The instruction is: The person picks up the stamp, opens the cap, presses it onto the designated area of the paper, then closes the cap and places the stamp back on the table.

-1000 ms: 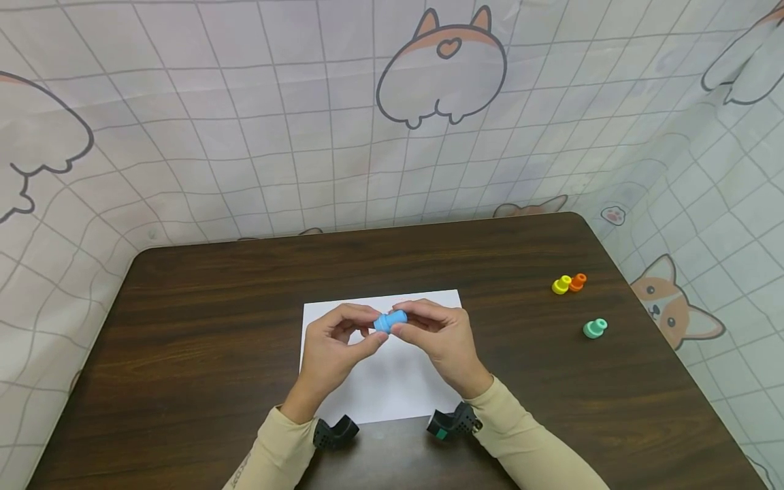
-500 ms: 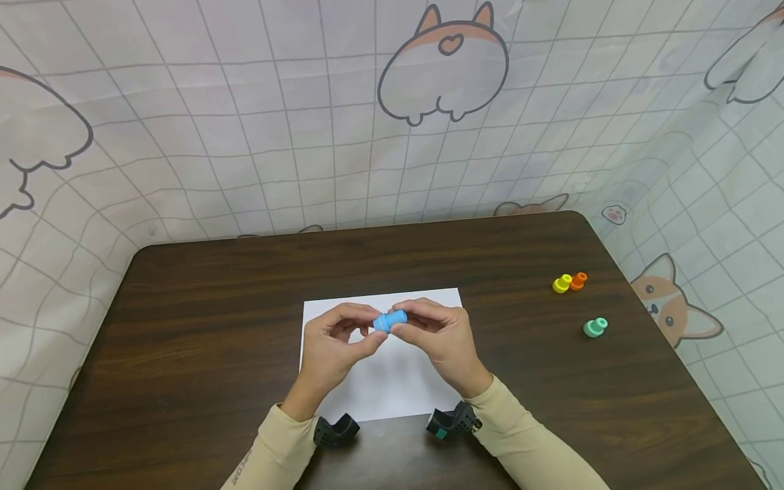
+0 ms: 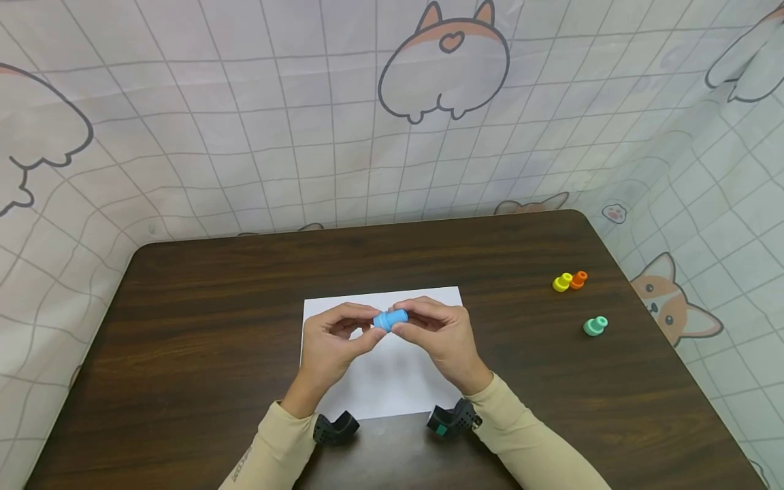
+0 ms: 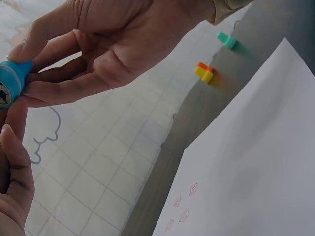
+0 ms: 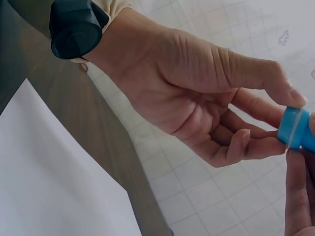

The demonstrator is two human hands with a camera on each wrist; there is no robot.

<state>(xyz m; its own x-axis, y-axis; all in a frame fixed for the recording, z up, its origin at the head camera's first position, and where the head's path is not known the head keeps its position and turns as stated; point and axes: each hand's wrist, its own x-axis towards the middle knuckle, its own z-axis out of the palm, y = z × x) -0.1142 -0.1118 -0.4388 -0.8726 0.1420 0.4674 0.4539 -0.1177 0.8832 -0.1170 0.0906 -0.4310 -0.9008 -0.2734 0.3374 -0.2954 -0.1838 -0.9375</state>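
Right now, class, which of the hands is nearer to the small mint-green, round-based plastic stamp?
Right. The right hand is left of the stamp; the left hand is farther left.

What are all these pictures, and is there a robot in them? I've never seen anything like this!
No robot here, just a person's left hand and right hand. The wide picture comes from a camera on the person's head, looking forward and down. The two closer pictures come from cameras worn on each wrist. Both hands hold a blue toy stamp with a soccer ball picture on its end. Below, white paper lies on a dark brown table; it has small red prints. To the person's right are a yellow stamp, an orange stamp and a green stamp.
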